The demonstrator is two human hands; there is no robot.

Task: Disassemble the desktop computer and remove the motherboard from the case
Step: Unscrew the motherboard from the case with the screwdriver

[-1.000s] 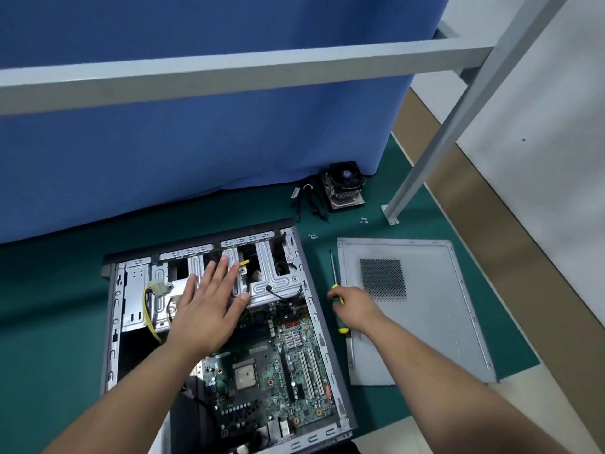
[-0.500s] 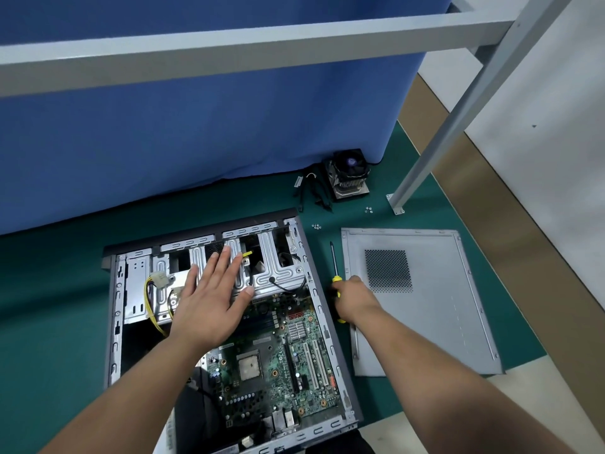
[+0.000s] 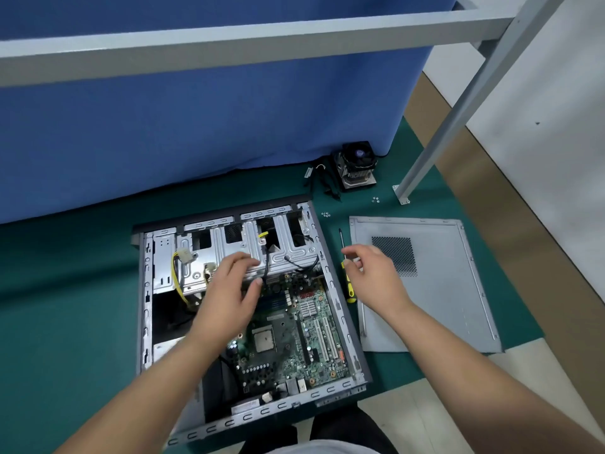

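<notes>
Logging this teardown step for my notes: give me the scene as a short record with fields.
case: open case lying on green mat
motherboard: motherboard still inside
left hand: left hand on drive cage
right hand: right hand above screwdriver, fingers loose
side panel: side panel on the mat, right of the case
cooler: CPU cooler by blue partition

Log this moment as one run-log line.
left hand: on drive cage | right hand: open above screwdriver | motherboard: in case | side panel: off
</notes>
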